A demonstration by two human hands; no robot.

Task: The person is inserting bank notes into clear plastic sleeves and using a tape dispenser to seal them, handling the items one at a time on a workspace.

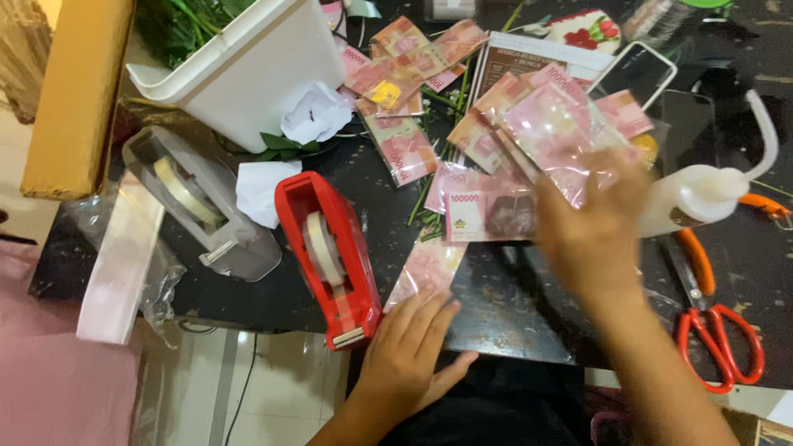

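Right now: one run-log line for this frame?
left hand: flat on pink wrapped banknote, beside red tape dispenser | right hand: blurred, over fanned pink banknotes | black table

dark scuffed table [512, 314] over pale tiled floor [273, 388].

The light is warm and rather dim, with a pink-orange cast over the whole view. The right hand [595, 219] is strongly smeared by motion blur, and its fingers cannot be told apart. The left hand [409, 355] is sharper, only a little soft. Beyond the hands, the dark desk [512, 314] gives small dull reflections. Far left of the left hand, the white bin [256, 70] is the brightest thing, nearly washed out. Right of the right hand, the desk sinks into shadow. The corners bend slightly.
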